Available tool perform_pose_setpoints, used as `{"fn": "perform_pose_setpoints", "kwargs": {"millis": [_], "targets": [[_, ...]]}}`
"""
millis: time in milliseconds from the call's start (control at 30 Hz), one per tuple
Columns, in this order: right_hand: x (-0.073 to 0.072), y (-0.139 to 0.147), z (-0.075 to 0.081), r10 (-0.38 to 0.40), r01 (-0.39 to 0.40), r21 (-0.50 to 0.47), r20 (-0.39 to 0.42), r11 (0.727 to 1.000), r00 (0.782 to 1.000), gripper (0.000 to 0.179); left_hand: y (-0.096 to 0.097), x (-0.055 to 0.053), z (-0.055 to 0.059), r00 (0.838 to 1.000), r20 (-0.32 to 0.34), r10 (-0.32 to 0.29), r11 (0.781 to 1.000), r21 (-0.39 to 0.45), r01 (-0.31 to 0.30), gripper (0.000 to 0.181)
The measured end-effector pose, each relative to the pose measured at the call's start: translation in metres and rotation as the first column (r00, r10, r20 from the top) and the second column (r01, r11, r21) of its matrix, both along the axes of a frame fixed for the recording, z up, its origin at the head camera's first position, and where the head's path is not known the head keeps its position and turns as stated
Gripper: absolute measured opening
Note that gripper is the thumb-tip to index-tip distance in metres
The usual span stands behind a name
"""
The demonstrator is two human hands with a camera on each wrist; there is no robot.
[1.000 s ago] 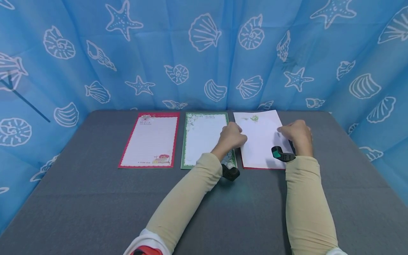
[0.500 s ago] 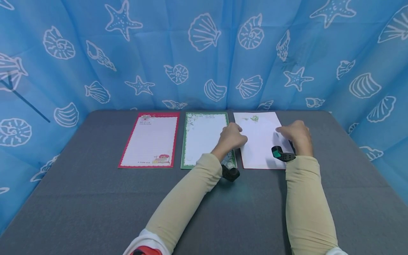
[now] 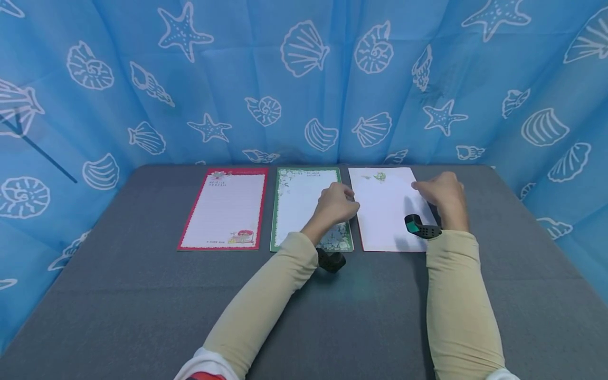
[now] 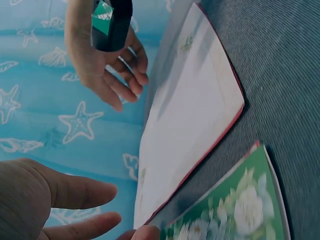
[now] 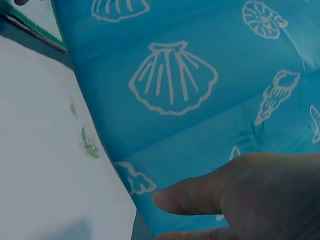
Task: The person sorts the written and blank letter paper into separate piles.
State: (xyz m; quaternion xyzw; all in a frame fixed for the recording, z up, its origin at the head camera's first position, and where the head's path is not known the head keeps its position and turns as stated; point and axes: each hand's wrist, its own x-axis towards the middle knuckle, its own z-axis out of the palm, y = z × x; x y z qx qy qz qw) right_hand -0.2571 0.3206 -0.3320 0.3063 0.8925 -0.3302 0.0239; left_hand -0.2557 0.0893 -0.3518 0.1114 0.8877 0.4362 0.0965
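Observation:
Three stacks of stationery paper lie in a row. At the right is a white-topped stack (image 3: 387, 211) with a small green plant print and a thin red edge below. My right hand (image 3: 444, 196) hovers by its right edge, apart from it, fingers loosely bent with nothing in them. Over the green-bordered stack (image 3: 299, 200) in the middle hangs my left hand (image 3: 334, 203). In the left wrist view, the left thumb (image 4: 82, 191) and forefinger are apart and hold nothing. The left hand hides part of the green-bordered stack.
A red-bordered stack (image 3: 228, 208) with printed pictures lies at the left of the row. All stacks rest on a grey cloth-covered table (image 3: 142, 295). Behind the table hangs a blue curtain (image 3: 332, 79) with white shells and starfish.
My left hand has moved left, off the white-topped stack. The right hand has lifted slightly. The white top sheet, earlier slightly askew, now lies square on its stack.

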Motion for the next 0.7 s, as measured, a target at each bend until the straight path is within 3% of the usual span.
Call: {"fn": "perform_pose_setpoints", "kwargs": {"millis": [233,467,700], "targets": [[-0.001,-0.012,0.006,0.137,-0.137,0.010,-0.050,0.990,0.989,0.052,-0.024,-0.001,0.001,1.000,-0.018,0.010,1.000,0.008,-0.010,0.039],[0.001,-0.032,0.008,0.277,-0.273,0.043,-0.120,0.961,0.953,0.047,-0.054,-0.004,-0.001,0.998,-0.031,0.059,0.998,0.003,-0.059,0.041],[-0.003,-0.051,0.005,0.355,-0.348,0.072,-0.143,0.935,0.924,0.046,-0.085,-0.009,0.000,0.991,-0.049,0.124,0.991,-0.043,-0.127,0.043]]}}
